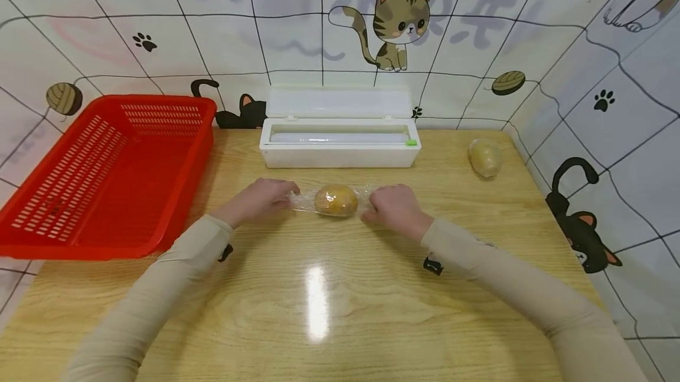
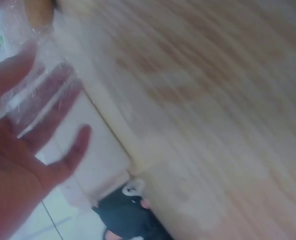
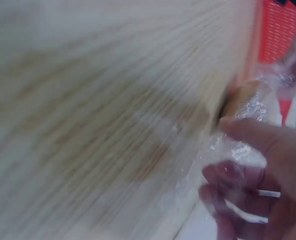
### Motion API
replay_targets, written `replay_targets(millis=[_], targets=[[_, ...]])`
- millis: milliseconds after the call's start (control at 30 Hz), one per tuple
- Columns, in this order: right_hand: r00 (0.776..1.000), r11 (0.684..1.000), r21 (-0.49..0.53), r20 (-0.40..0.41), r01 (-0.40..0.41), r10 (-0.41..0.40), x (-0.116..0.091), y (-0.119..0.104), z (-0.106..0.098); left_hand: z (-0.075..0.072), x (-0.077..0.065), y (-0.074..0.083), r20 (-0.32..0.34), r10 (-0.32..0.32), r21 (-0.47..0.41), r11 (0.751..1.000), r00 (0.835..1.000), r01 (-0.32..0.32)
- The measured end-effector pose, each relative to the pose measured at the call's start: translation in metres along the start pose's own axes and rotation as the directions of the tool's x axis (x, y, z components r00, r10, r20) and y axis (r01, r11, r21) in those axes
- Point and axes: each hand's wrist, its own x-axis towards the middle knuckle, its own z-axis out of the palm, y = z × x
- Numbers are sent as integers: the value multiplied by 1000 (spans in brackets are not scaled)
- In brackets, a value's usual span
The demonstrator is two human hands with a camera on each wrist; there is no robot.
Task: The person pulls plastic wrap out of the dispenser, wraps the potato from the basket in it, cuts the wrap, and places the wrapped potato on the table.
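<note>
A yellow-brown, potato-like oval (image 1: 336,201) lies on the table inside clear plastic wrap (image 1: 304,201), whose loose ends stretch out to both sides. At its left end my left hand (image 1: 260,198) pinches the wrap. In the left wrist view, the film (image 2: 38,75) runs between the thumb and the fingers, with the little finger held away. My right hand (image 1: 397,209) holds the opposite end close beside the oval. The right wrist view shows the thumb next to the wrapped oval (image 3: 243,97) and the other fingers curled under the film.
A white wrap dispenser box (image 1: 340,156) with its lid raised stands behind the hands, a green slider at its right. The red plastic basket (image 1: 183,193) sits at the left. Another film-wrapped yellowish round item (image 1: 484,158) lies at the back right, near the wall.
</note>
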Motion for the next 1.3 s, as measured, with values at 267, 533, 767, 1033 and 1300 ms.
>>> replay_targets(millis=[267,533,767,1033,1300], targets=[[986,940,304,-103,155,-129,-21,22,1,-14,-12,-12,82,-50,-148,987,995,62],[957,921,265,-123,286,-261,-24,28,2,-38,4,25,1,-65,-19,998,998,65],[939,934,135,-143,332,-313,-25,30,3,4,57,79,65,-91,179,981,994,78],[898,902,161,-267,400,-351,-31,39,5,18,69,71,138,-135,130,985,981,117],[901,903,313,-404,295,-155,-41,60,-7,21,72,67,146,-117,140,985,982,97]])
